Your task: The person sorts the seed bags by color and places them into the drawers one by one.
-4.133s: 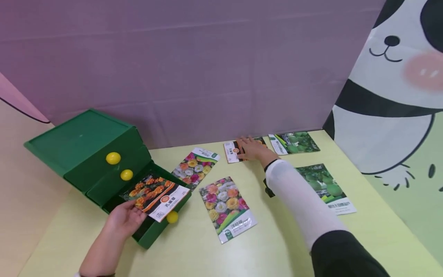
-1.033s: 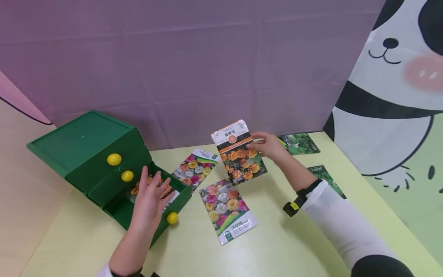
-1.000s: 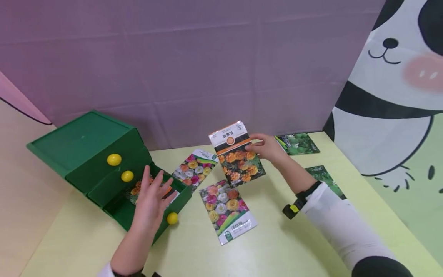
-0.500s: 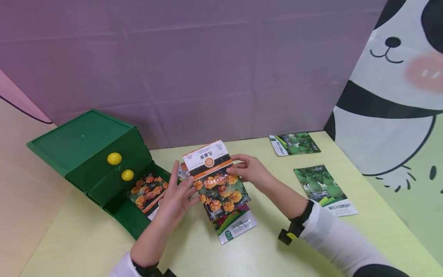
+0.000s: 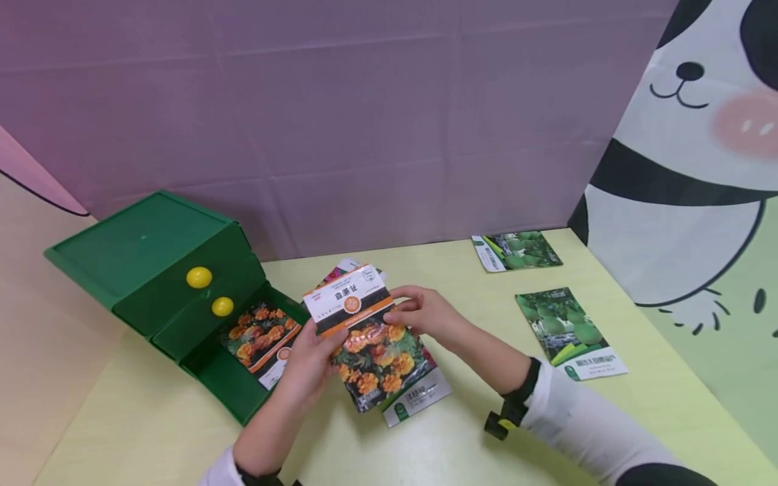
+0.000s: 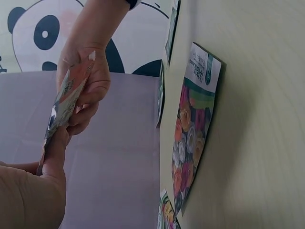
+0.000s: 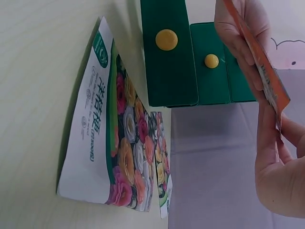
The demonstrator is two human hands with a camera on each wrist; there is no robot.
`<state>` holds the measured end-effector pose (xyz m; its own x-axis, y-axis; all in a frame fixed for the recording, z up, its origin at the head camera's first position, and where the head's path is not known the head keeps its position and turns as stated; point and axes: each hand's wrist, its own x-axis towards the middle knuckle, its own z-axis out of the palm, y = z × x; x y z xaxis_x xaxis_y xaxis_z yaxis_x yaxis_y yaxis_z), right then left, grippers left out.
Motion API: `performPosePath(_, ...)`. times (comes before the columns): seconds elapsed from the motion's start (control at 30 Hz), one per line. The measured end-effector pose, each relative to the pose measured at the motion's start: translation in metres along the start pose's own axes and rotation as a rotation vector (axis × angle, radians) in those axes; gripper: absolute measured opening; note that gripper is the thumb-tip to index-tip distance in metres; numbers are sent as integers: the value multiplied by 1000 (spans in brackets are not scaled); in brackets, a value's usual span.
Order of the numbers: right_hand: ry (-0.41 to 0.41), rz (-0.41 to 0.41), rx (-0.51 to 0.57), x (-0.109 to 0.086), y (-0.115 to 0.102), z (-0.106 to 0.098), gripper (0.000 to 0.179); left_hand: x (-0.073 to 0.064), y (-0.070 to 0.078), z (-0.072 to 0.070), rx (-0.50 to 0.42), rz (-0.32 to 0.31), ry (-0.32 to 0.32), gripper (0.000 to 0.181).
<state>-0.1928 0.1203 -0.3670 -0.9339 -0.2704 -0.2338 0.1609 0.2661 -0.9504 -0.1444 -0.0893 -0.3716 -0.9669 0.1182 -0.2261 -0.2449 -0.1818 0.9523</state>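
Packet (image 5: 378,361) printed with orange flowers is pinched above the surface (image 5: 464,442) by a person's left hand (image 5: 310,364) and right hand (image 5: 428,312), closed on opposite edges. Mixed-flower packets (image 5: 419,397) lie below and beyond the hands; left of them, an open green drawer (image 5: 226,391) holds a matching orange-flower packet (image 5: 258,337); two green-fruit packets (image 5: 570,334) rest to their right.

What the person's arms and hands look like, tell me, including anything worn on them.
The left hand and right hand are ungloved. The right arm wears a white sleeve with black fabric higher up, plus a black wrist strap carrying a small black block with a yellow mark. The left arm shows a white cuff and a black band; the rest is out of frame.
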Motion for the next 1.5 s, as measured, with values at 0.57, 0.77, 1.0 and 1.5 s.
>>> performPosePath(0.57,-48,-33,-12,7,6,7,43,-3,17,-27,-22,-51,29,54)
performPosePath(0.77,-150,-30,29,8,13,10,41,-5,43,-71,-143,-123,65,66)
performPosePath(1.0,-236,27,-45,14,23,26,45,-6,43,-102,-243,-206,35,69)
performPosePath(1.5,-395,123,-58,33,31,67,43,13,25,-130,-637,-462,45,62)
